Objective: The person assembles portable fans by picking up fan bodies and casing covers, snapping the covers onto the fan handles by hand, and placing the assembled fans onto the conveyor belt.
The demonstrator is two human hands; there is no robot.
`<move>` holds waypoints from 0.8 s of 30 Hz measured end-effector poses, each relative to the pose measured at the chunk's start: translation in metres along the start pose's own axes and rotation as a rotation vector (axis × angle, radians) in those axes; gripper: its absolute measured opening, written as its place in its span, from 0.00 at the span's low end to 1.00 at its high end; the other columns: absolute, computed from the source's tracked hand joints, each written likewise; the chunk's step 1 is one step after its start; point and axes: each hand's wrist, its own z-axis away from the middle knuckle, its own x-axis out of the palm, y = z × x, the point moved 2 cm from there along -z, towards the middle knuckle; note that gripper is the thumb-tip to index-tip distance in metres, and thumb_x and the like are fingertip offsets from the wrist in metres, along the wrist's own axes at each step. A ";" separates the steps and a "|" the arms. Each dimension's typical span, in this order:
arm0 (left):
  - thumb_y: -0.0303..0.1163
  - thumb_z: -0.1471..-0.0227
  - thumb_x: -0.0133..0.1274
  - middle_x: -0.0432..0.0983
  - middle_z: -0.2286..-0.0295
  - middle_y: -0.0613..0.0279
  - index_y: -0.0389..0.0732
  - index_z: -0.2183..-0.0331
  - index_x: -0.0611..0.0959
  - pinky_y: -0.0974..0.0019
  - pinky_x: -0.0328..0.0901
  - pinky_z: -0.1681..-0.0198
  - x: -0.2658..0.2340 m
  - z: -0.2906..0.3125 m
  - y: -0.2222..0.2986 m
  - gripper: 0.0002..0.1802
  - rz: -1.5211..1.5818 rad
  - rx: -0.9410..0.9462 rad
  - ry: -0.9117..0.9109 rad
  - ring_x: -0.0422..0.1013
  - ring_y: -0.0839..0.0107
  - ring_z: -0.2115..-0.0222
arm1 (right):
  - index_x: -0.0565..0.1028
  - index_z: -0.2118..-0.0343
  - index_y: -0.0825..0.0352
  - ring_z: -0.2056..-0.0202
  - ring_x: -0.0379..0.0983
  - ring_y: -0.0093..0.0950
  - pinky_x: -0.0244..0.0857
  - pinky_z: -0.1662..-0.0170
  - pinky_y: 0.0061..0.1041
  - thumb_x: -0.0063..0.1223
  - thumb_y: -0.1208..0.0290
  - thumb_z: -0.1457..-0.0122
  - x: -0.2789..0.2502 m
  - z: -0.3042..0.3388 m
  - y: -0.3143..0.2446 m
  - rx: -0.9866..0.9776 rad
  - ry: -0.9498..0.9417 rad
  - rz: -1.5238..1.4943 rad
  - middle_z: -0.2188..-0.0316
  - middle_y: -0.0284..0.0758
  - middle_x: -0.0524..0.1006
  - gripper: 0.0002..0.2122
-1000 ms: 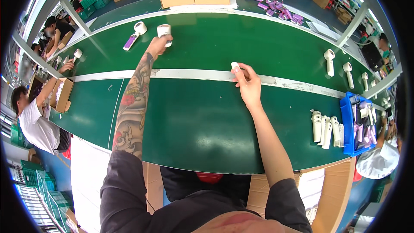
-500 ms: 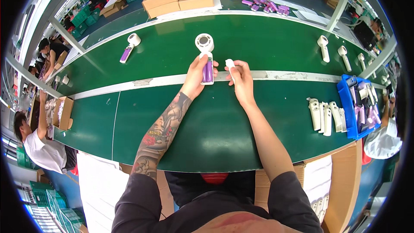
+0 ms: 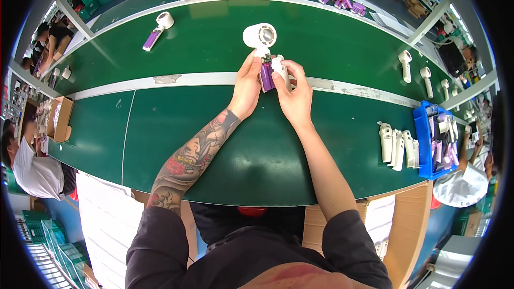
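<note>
A white handheld fan [image 3: 259,36] is upright in my left hand [image 3: 246,90], whose fingers wrap its handle from the left. The handle's open face shows a purple battery pack [image 3: 266,78]. My right hand [image 3: 296,96] pinches a white handle cover [image 3: 280,68] between thumb and fingers. That cover stands at the right side of the fan's handle, close to the purple pack; whether the two touch I cannot tell. Both hands are above the pale strip [image 3: 203,79] that crosses the green table.
Another fan with a purple handle [image 3: 153,38] lies at the far left. White fans [image 3: 406,67] lie along the right. Several white handle shells [image 3: 393,147] sit beside a blue bin [image 3: 424,144] of parts. An open carton [image 3: 62,119] stands left. Co-workers sit around.
My right hand has brought the white cover leftward against or near the fan's handle. The fan has turned, its round head now facing more to the right.
</note>
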 end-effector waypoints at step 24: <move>0.33 0.34 0.50 0.74 0.49 0.55 0.37 0.35 0.64 0.71 0.67 0.51 0.009 0.015 -0.003 0.30 -0.224 0.035 -0.151 0.70 0.74 0.53 | 0.75 0.44 0.64 0.51 0.79 0.36 0.74 0.53 0.30 0.59 0.79 0.43 -0.006 0.006 0.000 -0.274 -0.045 0.227 0.48 0.40 0.79 0.22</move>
